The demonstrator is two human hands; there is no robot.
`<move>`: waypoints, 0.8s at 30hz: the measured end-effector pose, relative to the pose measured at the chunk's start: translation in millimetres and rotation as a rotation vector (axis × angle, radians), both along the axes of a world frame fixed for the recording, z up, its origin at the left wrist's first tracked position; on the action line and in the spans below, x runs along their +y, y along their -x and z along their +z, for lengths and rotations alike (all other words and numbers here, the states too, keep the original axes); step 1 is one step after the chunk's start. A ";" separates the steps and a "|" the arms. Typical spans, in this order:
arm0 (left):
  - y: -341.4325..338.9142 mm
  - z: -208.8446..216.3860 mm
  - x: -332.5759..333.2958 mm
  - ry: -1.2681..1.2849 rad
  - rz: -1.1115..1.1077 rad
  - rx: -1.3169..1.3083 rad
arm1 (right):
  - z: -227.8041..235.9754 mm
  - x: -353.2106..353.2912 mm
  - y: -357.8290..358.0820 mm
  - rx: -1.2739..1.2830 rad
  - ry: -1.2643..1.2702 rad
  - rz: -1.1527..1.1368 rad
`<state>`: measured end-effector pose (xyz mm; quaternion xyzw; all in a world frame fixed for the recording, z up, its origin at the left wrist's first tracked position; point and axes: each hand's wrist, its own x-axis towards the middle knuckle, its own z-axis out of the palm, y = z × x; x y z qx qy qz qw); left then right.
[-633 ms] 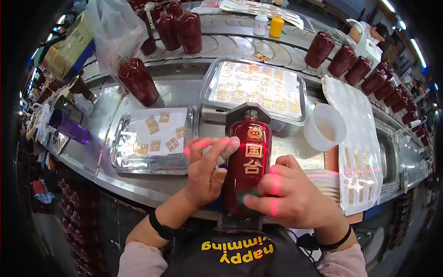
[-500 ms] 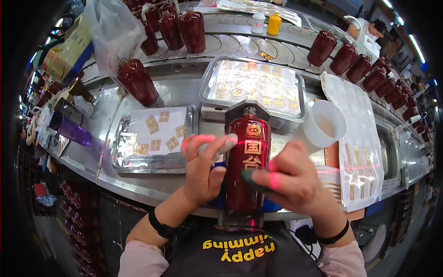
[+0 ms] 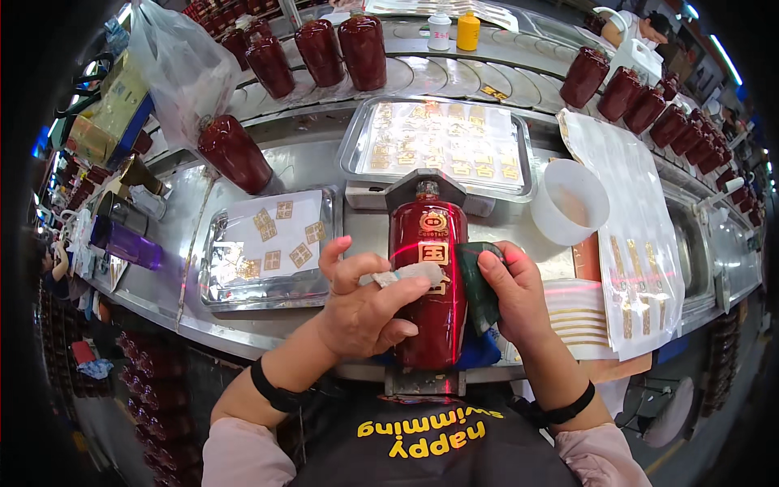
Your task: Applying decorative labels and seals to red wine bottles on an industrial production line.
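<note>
A glossy dark red bottle (image 3: 426,329) with gold emblem and characters down its front lies in a dark metal cradle (image 3: 425,178) before me. My left hand (image 3: 361,304) reaches over its left side, fingers apart. White material (image 3: 418,273) covers fingertips that rest on the lower gold character; whether it is cloth or finger covers I cannot make out. My right hand (image 3: 519,292) grips a dark green, flat, glossy pad (image 3: 479,284) between thumb and fingers at the bottle's right edge. Red light lines cross the bottle. Blue cloth (image 3: 484,351) shows beneath the pad.
Left stands a metal tray (image 3: 268,302) with square gold stickers; behind the cradle, another tray (image 3: 350,150) holds gold character sheets. On the right are a white tub (image 3: 568,203) and long sticker sheets (image 3: 625,203). Red bottles (image 3: 363,53) line the conveyor (image 3: 454,77). A person (image 3: 645,31) is far right.
My right hand has drawn the green pad off the bottle's front to its right edge and turned it upright. My left fingers have moved right and down onto the lower character.
</note>
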<state>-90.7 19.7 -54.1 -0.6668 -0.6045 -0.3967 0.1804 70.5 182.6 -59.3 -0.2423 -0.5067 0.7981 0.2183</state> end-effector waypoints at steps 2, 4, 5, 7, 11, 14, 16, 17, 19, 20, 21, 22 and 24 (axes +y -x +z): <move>4.5 6.9 1.6 0.048 -0.038 0.088 | -0.7 -1.1 -0.8 0.000 0.011 -0.004; 6.1 10.2 6.9 0.112 -0.058 0.150 | -1.4 -2.4 -0.6 0.006 -0.003 -0.001; 6.5 11.3 9.0 0.201 -0.072 0.204 | -1.9 -2.8 -0.4 0.005 -0.001 0.000; 8.8 13.3 11.7 0.199 -0.092 0.184 | -3.2 -2.5 0.3 0.011 0.012 0.010; 10.1 13.9 11.2 0.223 -0.113 0.180 | -4.9 -1.1 0.2 0.020 -0.025 0.019; 10.9 12.2 6.8 0.180 -0.084 0.275 | -4.7 -1.0 -0.1 0.011 -0.044 0.028; 7.5 8.3 4.3 0.176 -0.085 0.268 | -4.3 -1.5 -0.4 0.005 -0.033 0.029; 5.3 6.7 1.8 0.182 -0.084 0.253 | -4.2 -1.8 -0.6 0.022 -0.048 0.031; 0.5 4.1 -5.5 0.180 -0.073 0.245 | -4.9 -2.3 -1.0 0.023 -0.041 0.016; -2.6 3.4 -9.7 0.182 -0.070 0.229 | -5.4 -2.4 -1.1 0.025 -0.044 0.021; -7.6 2.6 -13.4 0.153 -0.079 0.195 | -6.0 -2.4 -1.1 0.017 -0.043 0.019; -11.5 3.0 -17.1 0.144 -0.074 0.198 | -6.4 -2.4 -0.9 0.007 -0.030 0.009; -18.1 4.6 -21.1 0.142 -0.033 -0.082 | -7.0 -2.3 -0.2 0.020 -0.038 0.012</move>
